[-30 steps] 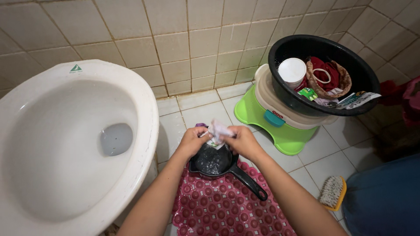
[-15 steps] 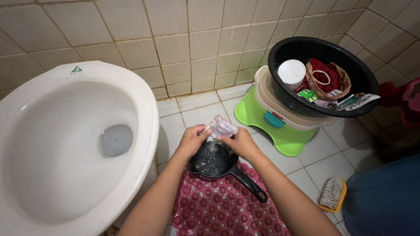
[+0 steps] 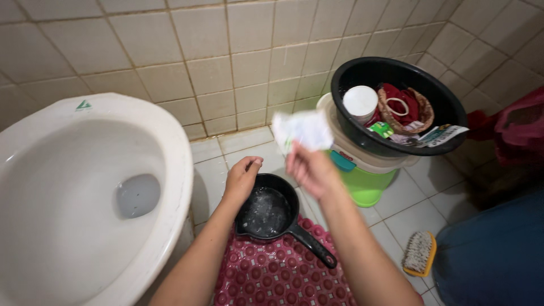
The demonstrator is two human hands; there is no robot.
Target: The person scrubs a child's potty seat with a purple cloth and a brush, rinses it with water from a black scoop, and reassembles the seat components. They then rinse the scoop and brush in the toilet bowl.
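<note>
My right hand [image 3: 309,169] is raised above the floor, pinching a small white sachet [image 3: 302,130] that shows blurred. My left hand [image 3: 242,178] rests on the far rim of a black dipper pan [image 3: 266,211] with its fingers curled; whether they pinch anything I cannot tell. The pan holds a little foamy water and its handle [image 3: 313,247] points toward me on the right. It sits at the edge of a dark red bumpy mat [image 3: 277,275].
A white toilet bowl [image 3: 79,198] with water in it fills the left. At right a black basin [image 3: 396,102] holding a white cup, cloth and packets rests on a green and cream bucket [image 3: 362,178]. A scrub brush [image 3: 419,254] lies on the tiled floor.
My right hand has lifted the sachet up and away from the pan, toward the black basin. The left hand stays at the pan's rim.
</note>
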